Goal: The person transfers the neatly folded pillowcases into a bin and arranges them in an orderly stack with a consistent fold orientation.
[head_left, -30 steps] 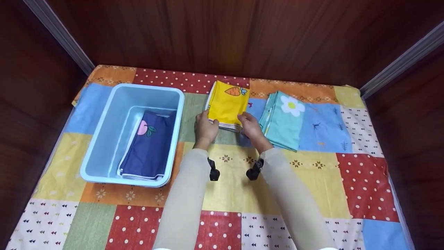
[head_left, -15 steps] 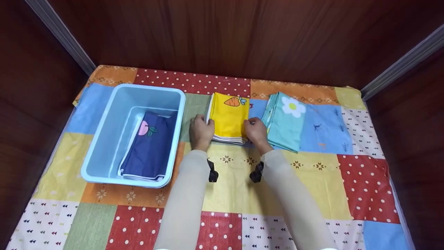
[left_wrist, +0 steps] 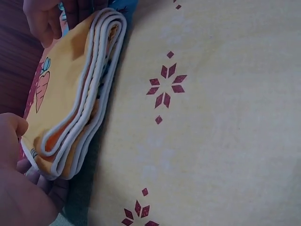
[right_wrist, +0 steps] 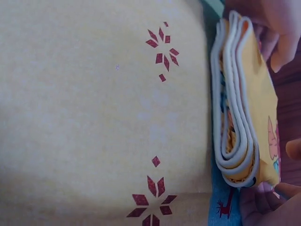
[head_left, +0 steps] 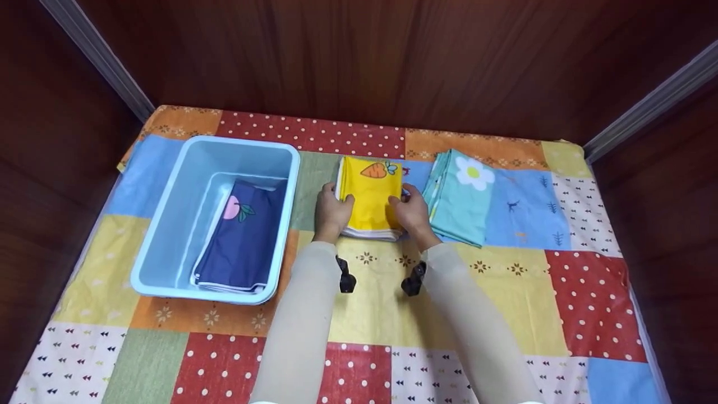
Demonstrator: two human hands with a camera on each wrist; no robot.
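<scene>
A folded yellow cloth (head_left: 366,199) with a printed carrot lies in the middle of the patchwork tablecloth. My left hand (head_left: 332,212) holds its left side, thumb over the top. On the opposite side my right hand (head_left: 413,214) grips the edge the same way. White-trimmed layers of the cloth (left_wrist: 89,94) face me in the left wrist view, with fingers of the left hand (left_wrist: 23,188) tucked beneath the near corner. In the right wrist view, the right hand's fingers (right_wrist: 256,205) reach under the cloth (right_wrist: 261,99), and its thumb is beside the carrot print.
To the left stands a light blue plastic tub (head_left: 160,224) with a folded navy cloth (head_left: 241,241) inside. A folded teal cloth (head_left: 463,207) with a white flower lies just right of my right hand. Dark wooden panels (head_left: 359,62) enclose the back and sides.
The yellow cloth has come toward me along the tablecloth, with both hands at its sides. The right hand's grip has shifted, its thumb now lying over the top. Tub and teal cloth stay put.
</scene>
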